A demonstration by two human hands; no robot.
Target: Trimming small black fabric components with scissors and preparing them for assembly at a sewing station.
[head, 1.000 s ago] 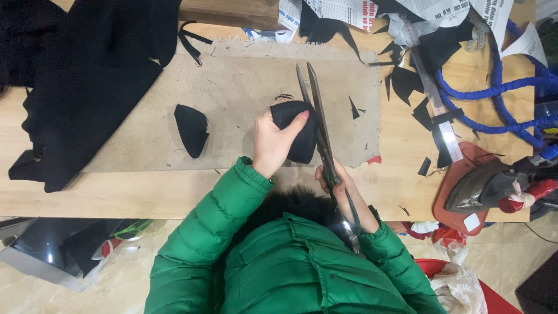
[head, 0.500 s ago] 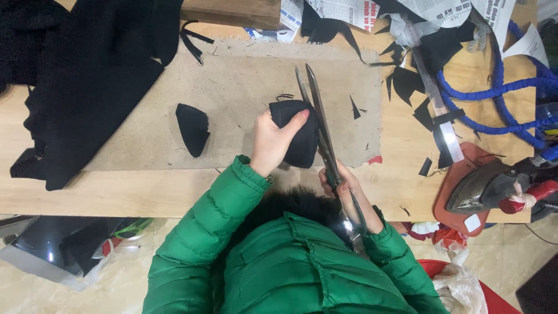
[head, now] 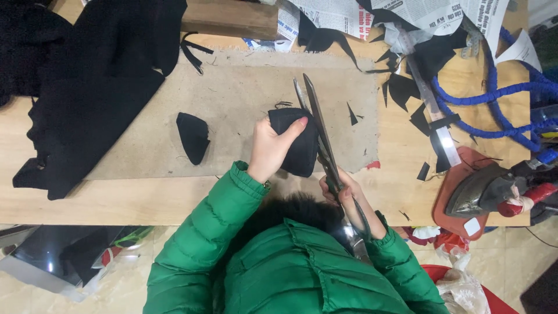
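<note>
My left hand [head: 272,149] grips a folded piece of black fabric [head: 299,142], thumb on its top edge, holding it over a tan felt mat [head: 232,110]. My right hand [head: 347,200] holds large metal scissors [head: 318,131] by the handles; the long blades run up along the right edge of the fabric piece, nearly closed. A cut black fabric piece [head: 192,136] lies on the mat to the left. Both arms wear green puffer sleeves.
A large black cloth [head: 87,81] covers the table's left. Black scraps [head: 407,87], a metal ruler [head: 433,116], newspaper [head: 378,14] and a blue cord [head: 500,93] lie right. An iron [head: 494,189] rests on a red pad at the right edge. A wooden block [head: 232,17] sits at the back.
The scissors and right hand have shifted slightly; the blades stay along the fabric's right edge. The left hand keeps its hold on the black piece.
</note>
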